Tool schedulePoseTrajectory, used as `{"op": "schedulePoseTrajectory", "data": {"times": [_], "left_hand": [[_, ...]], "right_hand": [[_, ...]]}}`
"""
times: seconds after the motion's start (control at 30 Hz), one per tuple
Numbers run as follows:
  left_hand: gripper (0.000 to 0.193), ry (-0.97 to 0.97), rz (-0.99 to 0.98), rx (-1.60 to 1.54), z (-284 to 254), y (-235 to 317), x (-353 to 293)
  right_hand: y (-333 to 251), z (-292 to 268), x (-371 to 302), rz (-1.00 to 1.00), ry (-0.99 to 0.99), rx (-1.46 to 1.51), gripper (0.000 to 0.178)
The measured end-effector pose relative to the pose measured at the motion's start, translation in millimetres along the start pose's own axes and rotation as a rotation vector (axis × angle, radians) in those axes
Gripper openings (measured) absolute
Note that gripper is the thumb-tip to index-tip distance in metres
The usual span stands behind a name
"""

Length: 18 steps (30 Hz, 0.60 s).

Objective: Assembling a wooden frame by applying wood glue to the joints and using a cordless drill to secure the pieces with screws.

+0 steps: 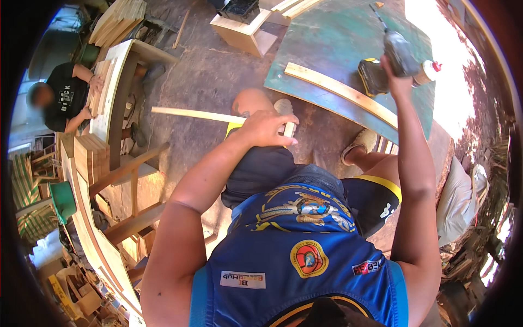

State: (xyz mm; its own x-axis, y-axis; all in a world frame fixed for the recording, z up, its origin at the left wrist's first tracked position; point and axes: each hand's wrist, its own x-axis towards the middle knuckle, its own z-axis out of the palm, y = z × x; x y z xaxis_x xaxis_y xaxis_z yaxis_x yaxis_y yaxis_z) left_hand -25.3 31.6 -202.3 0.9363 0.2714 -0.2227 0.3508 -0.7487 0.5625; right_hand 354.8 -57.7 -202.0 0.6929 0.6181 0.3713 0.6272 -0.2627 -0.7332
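Cordless drill (401, 52), over green board (321, 46), grasped in right hand (400, 83); probably heavy, hard-cased, best held above battery (372, 78); wooden strip (196, 113), likely light, stiff, grasped near one end in left hand (264, 128).

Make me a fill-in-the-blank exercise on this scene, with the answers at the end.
1. The left hand holds a long thin strip made of pale ____.
2. The right hand grips a black cordless drill; its blocky battery pack is black and ____.
3. A long flat pale wooden board lies on a wide worn tabletop coloured ____.
4. The small cap on the pale bottle is ____.
Missing words: wood; yellow; green; red.
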Motion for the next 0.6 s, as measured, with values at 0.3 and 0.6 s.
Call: {"op": "schedulePoseTrajectory", "data": {"times": [0.3, 0.6], "left_hand": [[0.048, 0.055, -0.158, -0.043, -6, 1, 10], [0.049, 0.062, -0.121, -0.036, 4, -4, 13]], "right_hand": [[-3, -46, -143, 0.293, -0.736, 0.438, 0.035], [30, -17, -189, 0.366, -1.123, 0.874, 0.018]]}}
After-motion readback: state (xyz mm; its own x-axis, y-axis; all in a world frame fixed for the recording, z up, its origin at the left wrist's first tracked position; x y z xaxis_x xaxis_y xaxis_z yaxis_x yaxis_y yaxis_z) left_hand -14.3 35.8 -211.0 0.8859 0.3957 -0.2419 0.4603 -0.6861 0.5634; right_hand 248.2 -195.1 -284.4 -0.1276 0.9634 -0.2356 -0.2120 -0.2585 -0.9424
